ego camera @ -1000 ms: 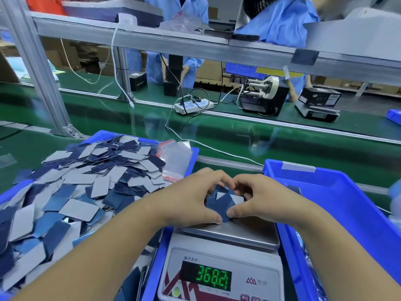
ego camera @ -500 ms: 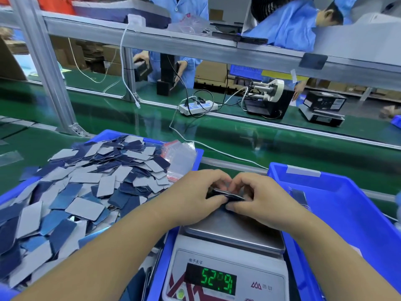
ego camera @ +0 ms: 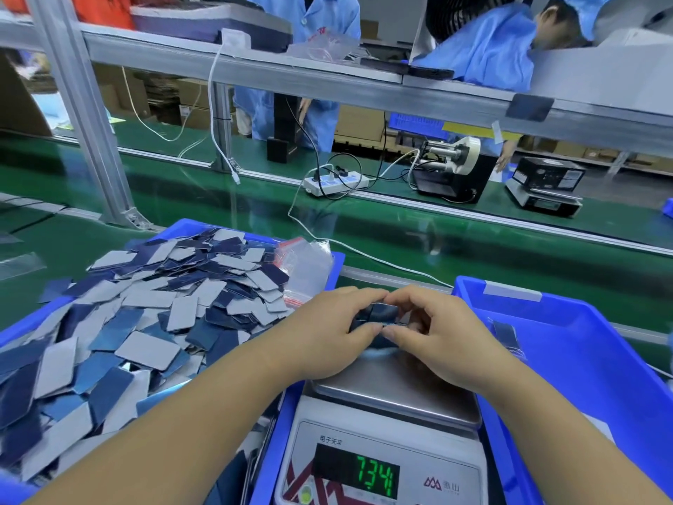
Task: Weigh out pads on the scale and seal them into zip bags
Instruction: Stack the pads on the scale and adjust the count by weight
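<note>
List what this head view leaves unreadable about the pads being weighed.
- Count of pads in the small stack: the left hand and right hand cover its ends.
- Contact between stack and scale pan: hidden behind the thumbs.
- Scale display: decimal point too small to place.
- Scale buttons: cut off by the bottom edge.

Head-worn camera, looking forward and down over a packing bench.

The single wide-angle view sits close above the scale (ego camera: pixel 386 431), whose display fills the bottom edge, and faces across the green conveyor belt (ego camera: pixel 418 227) toward the aluminium shelf frame (ego camera: pixel 327 85); straight lines bow near the edges.
</note>
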{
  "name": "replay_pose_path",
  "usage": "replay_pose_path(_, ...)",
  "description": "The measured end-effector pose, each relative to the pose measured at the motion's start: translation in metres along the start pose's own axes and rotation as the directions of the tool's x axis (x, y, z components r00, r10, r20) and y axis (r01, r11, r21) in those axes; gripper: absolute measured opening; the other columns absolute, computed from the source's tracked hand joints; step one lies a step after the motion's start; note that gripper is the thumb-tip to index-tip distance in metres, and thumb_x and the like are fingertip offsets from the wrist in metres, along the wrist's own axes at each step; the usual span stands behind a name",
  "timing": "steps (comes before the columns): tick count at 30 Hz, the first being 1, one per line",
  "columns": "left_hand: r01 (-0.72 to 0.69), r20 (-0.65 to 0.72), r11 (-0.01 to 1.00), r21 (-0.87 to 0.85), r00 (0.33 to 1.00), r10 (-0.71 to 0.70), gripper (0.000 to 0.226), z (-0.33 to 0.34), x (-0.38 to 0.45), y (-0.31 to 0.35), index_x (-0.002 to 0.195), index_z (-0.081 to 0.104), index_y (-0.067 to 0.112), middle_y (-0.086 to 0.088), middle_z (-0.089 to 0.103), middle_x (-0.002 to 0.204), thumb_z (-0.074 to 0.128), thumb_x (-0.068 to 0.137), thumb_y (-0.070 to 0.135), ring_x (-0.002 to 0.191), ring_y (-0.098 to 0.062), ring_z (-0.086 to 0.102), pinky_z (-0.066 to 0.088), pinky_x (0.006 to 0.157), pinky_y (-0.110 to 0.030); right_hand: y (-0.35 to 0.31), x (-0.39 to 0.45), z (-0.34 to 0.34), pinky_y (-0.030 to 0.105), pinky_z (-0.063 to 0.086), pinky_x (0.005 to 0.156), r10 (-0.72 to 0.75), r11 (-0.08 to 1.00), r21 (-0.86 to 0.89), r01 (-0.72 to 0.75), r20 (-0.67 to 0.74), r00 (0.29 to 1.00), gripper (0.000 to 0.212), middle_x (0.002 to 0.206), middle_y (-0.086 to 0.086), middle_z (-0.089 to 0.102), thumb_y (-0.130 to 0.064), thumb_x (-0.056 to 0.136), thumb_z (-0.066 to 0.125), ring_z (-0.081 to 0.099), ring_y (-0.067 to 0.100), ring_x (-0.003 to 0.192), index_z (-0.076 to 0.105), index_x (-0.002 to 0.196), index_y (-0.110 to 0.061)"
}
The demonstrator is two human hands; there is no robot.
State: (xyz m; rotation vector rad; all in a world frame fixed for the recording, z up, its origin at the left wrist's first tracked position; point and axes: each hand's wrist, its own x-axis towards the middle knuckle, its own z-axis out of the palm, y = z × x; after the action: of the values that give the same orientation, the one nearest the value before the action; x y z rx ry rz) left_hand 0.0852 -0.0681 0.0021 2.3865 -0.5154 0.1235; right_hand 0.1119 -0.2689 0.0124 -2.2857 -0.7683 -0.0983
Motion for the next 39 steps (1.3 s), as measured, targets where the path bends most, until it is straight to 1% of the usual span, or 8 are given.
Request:
replay_pose_path(6,0.034,-0.019,0.999,-0.014,0.999,-0.034,0.05,0.0,0.002,-0.005,0.152,0.04,0.031,0.013,0.047,0.151,0.049,0.102,0.031,0.128,0.008,0.033,0.017,0.087,0.01,0.0,0.0,0.003,0.012,0.038,0.063,-0.053,0.995,-0.087,0.051,-0.017,0.998,0.023,0.076,-0.016,0.06,-0.02,0.088,0.074,0.051,0.004,0.068,0.068,0.105,-0.035)
replay_pose_path(12,0.008,0.071,0.997,-0.077,0.998,-0.003,0.056,0.004,0.0,-0.001,0.155,0.028,0.036,0.011,0.044,0.147,0.047,0.103,0.032,0.133,0.001,0.035,0.027,0.106,-0.013,-0.005,0.001,0.013,0.014,0.041,0.071,-0.069,0.996,-0.056,0.067,-0.027,0.997,0.035,0.087,-0.006,0.064,-0.012,0.087,0.068,0.054,0.007,0.082,0.067,0.113,-0.036)
replay_pose_path(14,-0.024,0.002,0.996,-0.085,1.0,0.024,0.05,0.004,0.0,0.002,0.153,0.037,0.029,0.006,0.052,0.137,0.048,0.103,0.028,0.127,-0.004,0.042,0.032,0.107,-0.02,-0.005,0.001,0.014,0.014,0.041,0.07,-0.065,0.996,-0.065,0.063,-0.025,0.998,0.035,0.086,-0.01,0.064,-0.014,0.088,0.069,0.055,0.006,0.083,0.067,0.116,-0.035)
replay_pose_path(17,-0.107,-0.248,0.99,-0.089,0.965,0.082,0.03,-0.002,0.0,0.005,0.125,0.07,0.02,0.005,0.065,0.104,0.063,0.097,0.015,0.097,-0.002,0.056,0.042,0.09,-0.015,-0.005,0.002,0.012,0.011,0.037,0.065,-0.058,0.995,-0.085,0.054,-0.039,0.998,0.027,0.072,-0.02,0.057,-0.02,0.088,0.073,0.052,-0.001,0.073,0.069,0.112,-0.031)
replay_pose_path(19,-0.095,-0.312,0.992,-0.078,0.948,0.066,0.019,-0.008,0.0,0.005,0.106,0.079,0.018,0.012,0.064,0.087,0.067,0.093,0.01,0.084,0.005,0.056,0.037,0.077,-0.007,-0.006,0.002,0.011,0.01,0.037,0.066,-0.048,0.994,-0.095,0.044,-0.041,0.998,0.025,0.07,-0.019,0.054,-0.021,0.088,0.074,0.051,-0.004,0.071,0.07,0.111,-0.029)
replay_pose_path(25,0.012,-0.232,0.992,-0.128,0.972,-0.041,0.015,-0.024,-0.003,-0.003,0.096,0.078,0.023,0.014,0.065,0.081,0.067,0.093,0.013,0.066,0.011,0.053,0.036,0.064,-0.004,-0.007,0.001,0.01,0.008,0.036,0.064,-0.022,0.996,-0.086,0.018,-0.055,0.998,0.023,0.074,-0.02,0.056,-0.022,0.086,0.075,0.05,-0.006,0.068,0.071,0.107,-0.031)
replay_pose_path(33,-0.021,-0.225,0.984,-0.178,0.974,-0.02,0.008,-0.019,-0.002,-0.005,0.079,0.073,0.027,0.011,0.066,0.078,0.08,0.083,0.023,0.07,-0.007,0.056,0.039,0.063,-0.01,-0.008,0.0,0.01,0.009,0.036,0.069,-0.09,0.988,-0.134,0.083,-0.043,0.995,0.019,0.072,-0.021,0.053,-0.021,0.086,0.076,0.052,-0.004,0.078,0.075,0.102,-0.031)
replay_pose_path(39,0.167,-0.091,0.953,-0.252,0.977,-0.195,0.014,-0.042,-0.004,-0.017,0.079,0.071,0.034,0.012,0.071,0.078,0.076,0.087,0.024,0.068,0.002,0.06,0.045,0.063,-0.008,-0.003,0.001,0.009,0.008,0.037,0.07,-0.08,0.988,-0.132,0.077,-0.017,0.997,0.017,0.079,-0.016,0.058,-0.021,0.089,0.073,0.055,0.001,0.084,0.077,0.103,-0.029)
